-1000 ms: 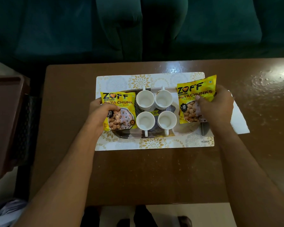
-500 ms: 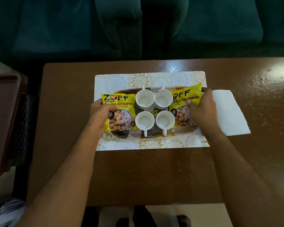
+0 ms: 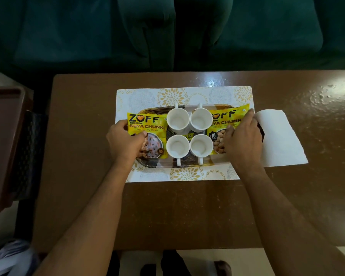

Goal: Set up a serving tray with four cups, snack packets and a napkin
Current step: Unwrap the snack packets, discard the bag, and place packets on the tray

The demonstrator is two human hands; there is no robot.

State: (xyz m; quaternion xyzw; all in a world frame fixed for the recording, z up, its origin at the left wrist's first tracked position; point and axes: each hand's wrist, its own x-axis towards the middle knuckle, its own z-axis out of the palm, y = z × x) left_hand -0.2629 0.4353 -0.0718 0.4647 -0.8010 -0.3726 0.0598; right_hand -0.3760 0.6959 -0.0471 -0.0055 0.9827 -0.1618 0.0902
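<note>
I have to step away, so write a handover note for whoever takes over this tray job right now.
Left hand: resting on the left snack packet, at the tray's left end.
Right hand: pressing on the right snack packet, at the tray's right end.
Done: four cups grouped in the tray's middle, a packet on each side.
Left: the napkin lies on the table, right of the tray; put it on the tray.

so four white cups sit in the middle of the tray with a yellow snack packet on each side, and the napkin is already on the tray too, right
Not quite. The head view shows the napkin lying on the table to the right of the tray, not on it. The four cups and the two packets are as you say.
</note>
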